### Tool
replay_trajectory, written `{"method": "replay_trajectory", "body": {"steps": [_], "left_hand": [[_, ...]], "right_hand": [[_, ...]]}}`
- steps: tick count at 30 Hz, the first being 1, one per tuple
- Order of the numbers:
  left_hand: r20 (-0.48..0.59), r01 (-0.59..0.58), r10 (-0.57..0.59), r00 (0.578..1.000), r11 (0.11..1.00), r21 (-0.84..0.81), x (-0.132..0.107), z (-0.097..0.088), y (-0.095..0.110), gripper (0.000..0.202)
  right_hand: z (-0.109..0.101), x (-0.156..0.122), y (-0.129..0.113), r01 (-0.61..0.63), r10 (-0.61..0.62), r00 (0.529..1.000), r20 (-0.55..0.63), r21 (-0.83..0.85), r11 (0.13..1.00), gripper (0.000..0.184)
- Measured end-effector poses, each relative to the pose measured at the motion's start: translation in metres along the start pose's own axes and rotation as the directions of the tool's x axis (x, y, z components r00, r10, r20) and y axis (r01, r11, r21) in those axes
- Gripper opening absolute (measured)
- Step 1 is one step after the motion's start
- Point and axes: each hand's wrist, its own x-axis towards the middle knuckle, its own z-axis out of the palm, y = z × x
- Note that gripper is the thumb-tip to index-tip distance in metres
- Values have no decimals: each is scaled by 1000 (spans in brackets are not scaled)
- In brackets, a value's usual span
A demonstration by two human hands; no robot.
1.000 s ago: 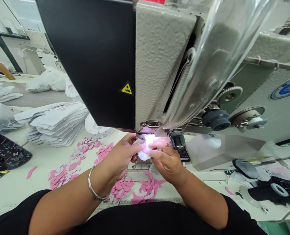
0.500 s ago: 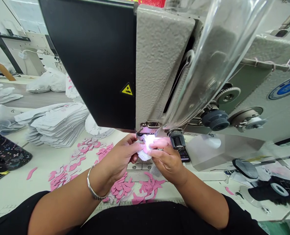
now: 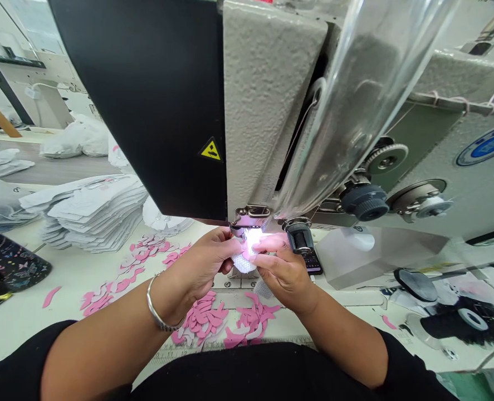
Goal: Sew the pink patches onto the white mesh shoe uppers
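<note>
Under the lit needle area of a sewing machine lies a small white mesh fabric piece with some pink on it. My left hand pinches its left edge between thumb and fingers. From the right, my right hand grips the same piece with its fingers closed near the presser foot. Glare from the lamp hides the needle and the exact stitching spot. Below my hands, heaps of curved pink cut pieces lie along the table's front edge.
Stacks of white fabric panels stand at left, near a dark patterned cup. A phone lies behind my right hand. At right are a black thread spool and a dark oval object. A ruler strip runs along the front.
The view has shifted slightly, so the machine appears a little further left and higher. Both hands keep hold of the fabric piece, which looks slightly turned at the needle.
</note>
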Motion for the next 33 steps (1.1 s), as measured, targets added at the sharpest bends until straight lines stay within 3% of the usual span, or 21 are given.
{"method": "replay_trajectory", "body": {"steps": [7,22,33], "left_hand": [[-53,-8,6,999,999,-38,-2,2,-1,18],[-36,-25,25,999,1000,1,-10,5,-6,17],[-23,-37,37,999,999,-30,-7,3,-9,16]], "right_hand": [[0,-2,3,-1,1,1000,7,16,1000,28],[-1,-2,5,-55,55,998,38,4,998,23],[2,-4,7,-97,103,992,72,-90,991,32]]}}
